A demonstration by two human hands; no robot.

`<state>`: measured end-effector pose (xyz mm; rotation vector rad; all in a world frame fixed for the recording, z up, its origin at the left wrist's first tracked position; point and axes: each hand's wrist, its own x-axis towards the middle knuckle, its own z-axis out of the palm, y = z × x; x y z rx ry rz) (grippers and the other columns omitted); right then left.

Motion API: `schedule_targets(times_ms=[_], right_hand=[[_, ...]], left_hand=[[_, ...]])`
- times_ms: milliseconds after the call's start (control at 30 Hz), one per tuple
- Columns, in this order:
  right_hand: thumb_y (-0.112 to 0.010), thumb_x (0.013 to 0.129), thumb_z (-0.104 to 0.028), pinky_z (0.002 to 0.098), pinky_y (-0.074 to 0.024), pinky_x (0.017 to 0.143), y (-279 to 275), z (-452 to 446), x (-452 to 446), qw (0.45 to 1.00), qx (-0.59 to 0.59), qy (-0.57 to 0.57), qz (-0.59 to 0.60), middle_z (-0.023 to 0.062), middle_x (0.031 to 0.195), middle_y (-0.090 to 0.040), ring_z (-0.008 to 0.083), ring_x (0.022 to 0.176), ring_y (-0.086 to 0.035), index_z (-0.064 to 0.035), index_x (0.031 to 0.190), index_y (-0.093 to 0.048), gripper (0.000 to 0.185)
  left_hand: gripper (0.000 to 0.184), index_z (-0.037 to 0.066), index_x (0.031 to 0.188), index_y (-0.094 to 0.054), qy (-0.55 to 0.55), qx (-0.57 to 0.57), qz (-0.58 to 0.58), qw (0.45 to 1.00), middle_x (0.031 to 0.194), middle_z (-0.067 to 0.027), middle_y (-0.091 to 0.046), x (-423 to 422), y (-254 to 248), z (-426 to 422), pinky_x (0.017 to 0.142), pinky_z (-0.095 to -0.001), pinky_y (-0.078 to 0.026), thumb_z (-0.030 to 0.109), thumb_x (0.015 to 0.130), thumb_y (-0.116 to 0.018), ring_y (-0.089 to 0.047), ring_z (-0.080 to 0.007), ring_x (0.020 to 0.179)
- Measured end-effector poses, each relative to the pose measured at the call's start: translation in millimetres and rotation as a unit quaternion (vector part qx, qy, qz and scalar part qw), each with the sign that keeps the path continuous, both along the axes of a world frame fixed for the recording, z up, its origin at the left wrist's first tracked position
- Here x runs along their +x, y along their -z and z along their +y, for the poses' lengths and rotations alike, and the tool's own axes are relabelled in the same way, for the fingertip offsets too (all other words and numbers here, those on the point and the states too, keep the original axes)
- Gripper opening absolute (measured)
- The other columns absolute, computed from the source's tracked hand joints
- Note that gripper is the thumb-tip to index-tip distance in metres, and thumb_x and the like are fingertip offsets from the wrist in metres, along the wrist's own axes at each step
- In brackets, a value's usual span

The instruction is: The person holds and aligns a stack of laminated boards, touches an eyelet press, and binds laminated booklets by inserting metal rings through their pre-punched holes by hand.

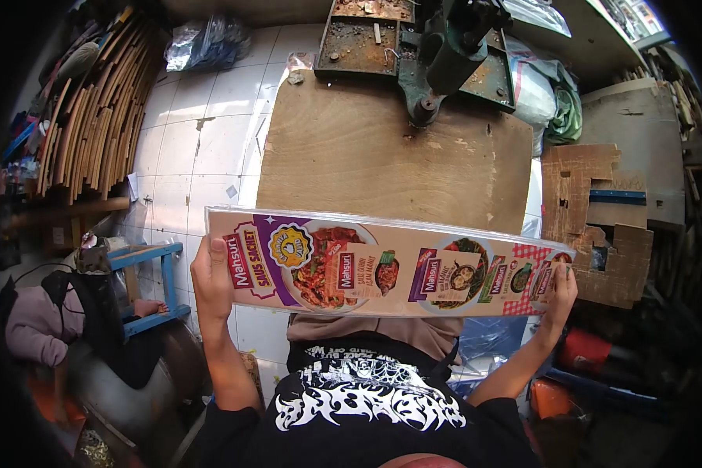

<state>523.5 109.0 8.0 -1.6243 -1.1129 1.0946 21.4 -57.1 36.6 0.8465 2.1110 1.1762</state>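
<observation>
Held level in front of my body is a long printed advertising panel (390,273), with sauce sachets, plates of food and the word "Mahsuri" on its face. Clear edges show along its top, perhaps from several layers; I cannot tell how many. My left hand (212,273) grips the left end, with the thumb on the front. At the other end my right hand (561,290) is closed round the lower corner. The fingers behind the panel are hidden. Just beyond it lies the wooden tabletop (382,156).
At the table's far end stands a dark green press (448,70) beside a rusty metal tray (359,45) with small bits. Wooden strips (97,109) are stacked at left, above a blue frame (152,253). Cut brown boards (593,203) lean at right. Another person's sleeve (43,327) shows lower left.
</observation>
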Motion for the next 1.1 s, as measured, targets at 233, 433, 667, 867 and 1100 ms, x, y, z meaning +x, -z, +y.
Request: schedule_targets(times_ms=[233,433,667,867,1100], right_hand=[[-0.058,0.094,-0.024,0.0188,-0.0419,0.065,23,-92,55,0.998,-0.025,0.04,-0.033,-0.001,0.082,-0.059,0.0052,0.07,-0.052,-0.0042,0.093,-0.058,0.02],[-0.057,0.094,-0.023,0.0188,-0.0421,0.065,17,-92,50,0.998,-0.03,0.063,-0.006,-0.0017,0.083,-0.059,0.0054,0.071,-0.053,-0.0028,0.099,-0.06,0.021],[-0.056,0.095,-0.032,0.0219,-0.0443,0.063,-6,18,3,0.999,-0.016,0.03,-0.022,-0.0002,0.083,-0.06,0.0056,0.07,-0.053,-0.0022,0.096,-0.061,0.03],[-0.055,0.096,-0.032,0.0223,-0.0449,0.06,26,70,-14,0.995,-0.032,-0.03,-0.094,0.0,0.08,-0.06,0.005,0.067,-0.053,-0.0005,0.095,-0.061,0.032],[-0.055,0.096,-0.032,0.0215,-0.0444,0.061,47,76,-14,0.996,-0.041,-0.031,-0.066,0.0007,0.081,-0.061,0.0046,0.069,-0.053,-0.0005,0.095,-0.061,0.032]], left_hand=[[0.053,-0.006,0.099,-0.056,0.003,-0.039,0.006,0.999,0.077,-0.0102,-0.063,41,16,-69,0.067,-0.0284,-0.046,0.045,0.099,-0.042,-0.055,-0.0109,0.074],[0.053,-0.006,0.098,-0.057,0.019,-0.04,0.015,0.999,0.077,-0.0112,-0.064,36,2,-49,0.065,-0.0271,-0.046,0.045,0.099,-0.042,-0.056,-0.0101,0.073],[0.06,-0.005,0.098,-0.059,0.013,-0.007,0.045,0.999,0.076,-0.0123,-0.066,-15,-10,51,0.065,-0.0296,-0.049,0.052,0.098,-0.039,-0.061,-0.0141,0.07],[0.06,-0.005,0.092,-0.059,-0.018,-0.07,0.091,0.993,0.074,-0.019,-0.066,-38,20,81,0.064,-0.0353,-0.051,0.051,0.098,-0.04,-0.066,-0.0236,0.068],[0.062,-0.005,0.093,-0.059,-0.026,-0.075,0.08,0.994,0.073,-0.0204,-0.066,-39,33,81,0.064,-0.0377,-0.05,0.054,0.096,-0.04,-0.067,-0.0284,0.069]])
